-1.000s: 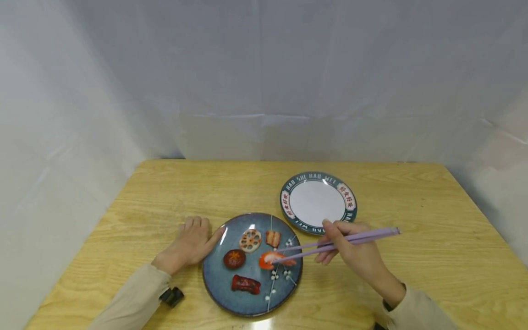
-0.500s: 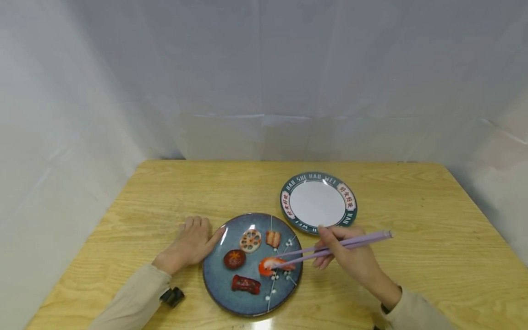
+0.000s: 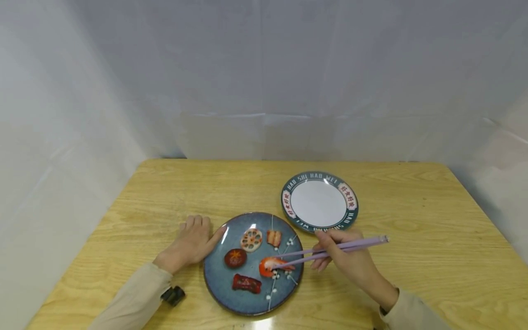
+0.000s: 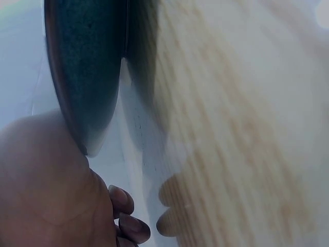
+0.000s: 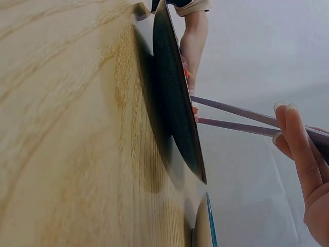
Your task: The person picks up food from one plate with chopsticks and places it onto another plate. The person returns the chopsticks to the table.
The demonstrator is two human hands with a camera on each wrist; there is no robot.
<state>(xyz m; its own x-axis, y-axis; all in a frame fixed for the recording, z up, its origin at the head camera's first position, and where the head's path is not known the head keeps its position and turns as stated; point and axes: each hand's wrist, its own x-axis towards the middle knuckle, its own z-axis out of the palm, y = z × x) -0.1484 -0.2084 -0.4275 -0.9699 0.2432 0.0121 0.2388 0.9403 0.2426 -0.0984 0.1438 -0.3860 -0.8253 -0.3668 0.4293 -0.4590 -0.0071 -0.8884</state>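
My right hand [image 3: 344,254] holds a pair of lilac chopsticks [image 3: 363,242], their tips spread at a shrimp [image 3: 269,266] on the blue plate [image 3: 231,298]. Whether the tips pinch the shrimp, I cannot tell. My left hand [image 3: 189,243] lies at the plate's left side, thumb on the rim and fingers extended over the table. Around the shrimp sit a lotus root slice [image 3: 251,240], a small piece of layered meat [image 3: 274,238], a mushroom cap with a star cut [image 3: 235,258] and a dark red glazed piece [image 3: 246,283]. In the right wrist view, the plate [image 5: 172,92] hides most food.
Behind the blue plate, to the right, stands a white plate [image 3: 317,204] with a green lettered rim. Both plates are on a wooden table [image 3: 412,206]. Pale sheeting [image 3: 264,82] hangs behind and at the sides. A black device [image 3: 173,296] sits by my left sleeve.
My right hand has shifted slightly left and down with the chopsticks. The shrimp has turned a little on the plate. My left hand stays put.
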